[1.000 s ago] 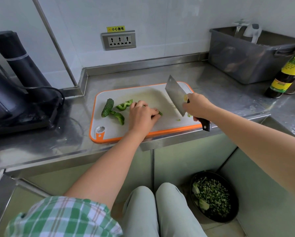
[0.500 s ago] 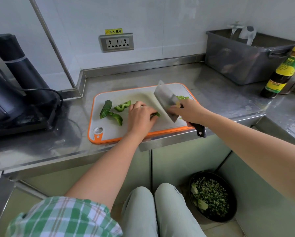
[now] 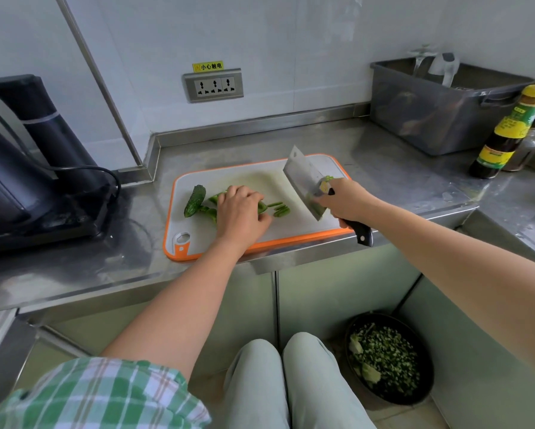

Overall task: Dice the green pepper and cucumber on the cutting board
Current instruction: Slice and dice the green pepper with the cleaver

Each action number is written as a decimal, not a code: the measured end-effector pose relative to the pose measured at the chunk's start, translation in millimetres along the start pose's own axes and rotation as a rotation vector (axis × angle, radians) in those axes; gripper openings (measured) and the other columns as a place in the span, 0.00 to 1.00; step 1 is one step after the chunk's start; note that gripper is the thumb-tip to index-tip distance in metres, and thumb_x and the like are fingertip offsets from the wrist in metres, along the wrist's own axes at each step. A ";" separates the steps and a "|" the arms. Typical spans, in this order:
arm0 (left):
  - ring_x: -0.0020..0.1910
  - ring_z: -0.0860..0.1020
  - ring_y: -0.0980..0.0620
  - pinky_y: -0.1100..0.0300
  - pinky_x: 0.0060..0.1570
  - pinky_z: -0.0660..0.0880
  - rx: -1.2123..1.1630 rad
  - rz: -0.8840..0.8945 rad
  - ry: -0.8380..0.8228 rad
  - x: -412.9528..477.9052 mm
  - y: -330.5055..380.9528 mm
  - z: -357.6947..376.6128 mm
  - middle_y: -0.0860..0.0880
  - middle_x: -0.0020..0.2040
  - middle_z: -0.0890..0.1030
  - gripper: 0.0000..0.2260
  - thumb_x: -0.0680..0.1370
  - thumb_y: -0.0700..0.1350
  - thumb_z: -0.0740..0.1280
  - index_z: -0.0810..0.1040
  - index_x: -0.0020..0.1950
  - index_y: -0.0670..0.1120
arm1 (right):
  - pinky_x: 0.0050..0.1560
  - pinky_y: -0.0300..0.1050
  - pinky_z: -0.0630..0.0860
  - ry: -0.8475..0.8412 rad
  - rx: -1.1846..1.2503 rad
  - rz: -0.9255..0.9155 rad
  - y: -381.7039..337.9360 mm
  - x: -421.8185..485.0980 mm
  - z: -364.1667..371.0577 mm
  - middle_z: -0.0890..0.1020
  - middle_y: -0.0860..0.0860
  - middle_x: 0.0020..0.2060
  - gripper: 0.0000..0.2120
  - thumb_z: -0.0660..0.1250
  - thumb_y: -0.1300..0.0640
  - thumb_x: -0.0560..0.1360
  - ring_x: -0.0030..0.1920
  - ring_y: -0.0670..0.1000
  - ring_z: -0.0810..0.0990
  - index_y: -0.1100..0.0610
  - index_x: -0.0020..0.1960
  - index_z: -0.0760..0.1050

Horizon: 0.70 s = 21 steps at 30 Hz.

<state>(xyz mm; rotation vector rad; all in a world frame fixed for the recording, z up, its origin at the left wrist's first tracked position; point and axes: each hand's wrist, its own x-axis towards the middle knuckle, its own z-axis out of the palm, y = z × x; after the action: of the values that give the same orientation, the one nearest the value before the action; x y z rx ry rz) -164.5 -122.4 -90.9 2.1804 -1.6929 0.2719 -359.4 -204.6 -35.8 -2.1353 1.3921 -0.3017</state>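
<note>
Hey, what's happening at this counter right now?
A person is cutting vegetables on an orange-rimmed cutting board. Their right hand grips a cleaver, tilted just right of a few cut pepper strips. Their left hand holds down green pepper pieces beside those strips. A cucumber piece lies at the board's left end, not yet diced.

Dark cucumber [image 3: 194,200] and green pepper strips [image 3: 281,209] lie on orange-rimmed cutting board [image 3: 198,239].
</note>
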 end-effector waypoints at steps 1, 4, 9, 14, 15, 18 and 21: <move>0.61 0.69 0.46 0.53 0.59 0.63 0.015 -0.009 -0.004 -1.2 -3.3 -1.4 0.49 0.59 0.77 0.18 0.74 0.51 0.66 0.78 0.63 0.51 | 0.19 0.35 0.66 0.001 0.004 -0.009 -1.1 0.3 1.7 0.74 0.54 0.28 0.10 0.59 0.60 0.77 0.15 0.48 0.72 0.56 0.38 0.63; 0.59 0.71 0.46 0.53 0.57 0.63 0.062 -0.003 -0.007 -2.0 -8.0 -5.5 0.49 0.57 0.77 0.15 0.76 0.50 0.65 0.77 0.62 0.53 | 0.21 0.37 0.67 0.010 0.008 -0.010 -3.1 -0.8 3.8 0.73 0.53 0.28 0.09 0.57 0.63 0.75 0.16 0.49 0.72 0.57 0.37 0.62; 0.56 0.70 0.46 0.55 0.53 0.61 0.184 -0.003 0.020 3.1 -10.4 -11.8 0.50 0.53 0.79 0.10 0.75 0.43 0.66 0.79 0.55 0.51 | 0.23 0.38 0.68 0.023 0.015 0.016 -1.8 -3.9 3.4 0.72 0.53 0.27 0.10 0.56 0.65 0.75 0.14 0.47 0.70 0.57 0.36 0.61; 0.58 0.69 0.45 0.54 0.56 0.63 0.114 0.057 0.066 3.8 -5.4 -8.9 0.49 0.55 0.78 0.15 0.73 0.48 0.66 0.78 0.59 0.49 | 0.24 0.38 0.69 0.033 0.010 0.011 -0.7 -1.5 2.5 0.73 0.53 0.28 0.09 0.56 0.64 0.75 0.16 0.48 0.72 0.57 0.37 0.61; 0.58 0.69 0.46 0.54 0.56 0.63 0.091 0.093 0.055 4.3 1.0 -7.5 0.50 0.54 0.79 0.16 0.73 0.51 0.66 0.79 0.59 0.49 | 0.24 0.38 0.69 0.028 0.008 0.007 -1.3 -1.1 2.5 0.73 0.53 0.29 0.09 0.57 0.63 0.75 0.16 0.48 0.72 0.57 0.37 0.62; 0.57 0.69 0.46 0.53 0.56 0.62 0.150 0.136 -0.016 8.3 17.3 0.8 0.49 0.52 0.80 0.19 0.72 0.61 0.64 0.81 0.55 0.50 | 0.23 0.38 0.68 -0.004 0.019 -0.012 -2.0 -1.0 3.0 0.74 0.53 0.28 0.08 0.58 0.61 0.77 0.17 0.49 0.73 0.58 0.39 0.63; 0.56 0.70 0.44 0.52 0.55 0.64 0.148 0.078 -0.065 13.8 19.5 6.1 0.48 0.51 0.80 0.19 0.73 0.63 0.64 0.83 0.54 0.52 | 0.24 0.39 0.69 -0.040 0.021 -0.015 -0.4 -1.9 3.3 0.74 0.54 0.29 0.08 0.59 0.57 0.79 0.19 0.51 0.73 0.61 0.44 0.66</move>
<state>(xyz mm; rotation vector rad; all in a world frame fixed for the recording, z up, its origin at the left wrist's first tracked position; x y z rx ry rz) -180.1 -141.3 -88.1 2.2534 -1.8499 0.3605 -358.4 -201.7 -38.1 -2.1244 1.3451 -0.2768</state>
